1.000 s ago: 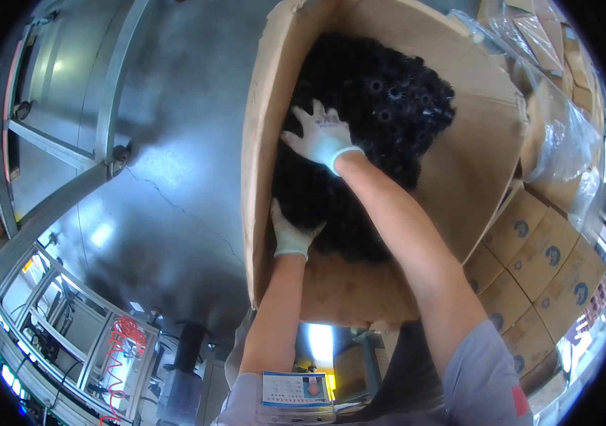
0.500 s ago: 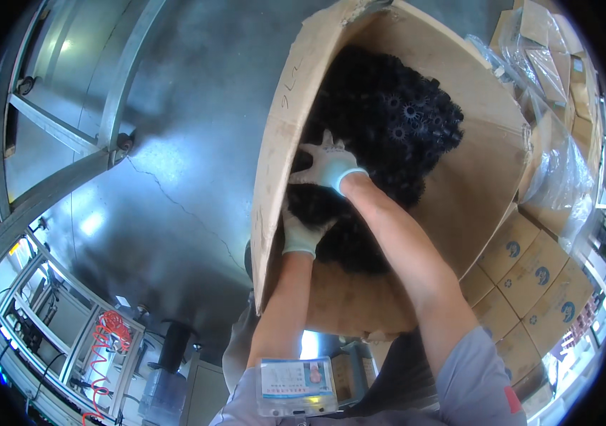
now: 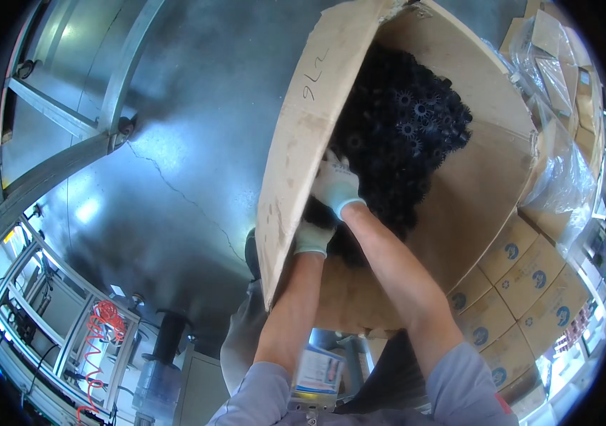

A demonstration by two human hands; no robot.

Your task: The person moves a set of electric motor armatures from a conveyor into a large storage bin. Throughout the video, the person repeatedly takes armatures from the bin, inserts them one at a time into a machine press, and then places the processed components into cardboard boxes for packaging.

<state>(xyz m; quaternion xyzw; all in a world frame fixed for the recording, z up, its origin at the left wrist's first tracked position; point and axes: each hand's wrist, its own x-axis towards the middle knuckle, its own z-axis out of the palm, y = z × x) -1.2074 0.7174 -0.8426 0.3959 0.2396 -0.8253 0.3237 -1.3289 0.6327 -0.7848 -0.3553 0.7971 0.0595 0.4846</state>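
A large open cardboard box (image 3: 303, 121) holds a heap of black spiky, gear-like plastic parts (image 3: 420, 110). Both of my hands, in pale gloves, reach into it along its left wall. My right hand (image 3: 336, 183) is the farther one, against the heap close to that wall. Its fingers are bent and drawn in, and whatever lies under them is hidden. Nearer to me, my left hand (image 3: 312, 237) is low in the box beside the same wall. Its fingers are out of sight behind the cardboard and in the dark parts.
Stacked cardboard cartons (image 3: 512, 284) stand at the right, with clear plastic wrap (image 3: 562, 177) and more cardboard beyond. A metal frame (image 3: 107, 121) is at the far left above the grey floor (image 3: 189, 142). A coiled red hose (image 3: 107, 323) hangs at lower left.
My right hand has gone from spread fingers to bent ones and moved slightly nearer. My left hand has shifted a little right, and its fingers have become hidden. The box appears slightly farther right.
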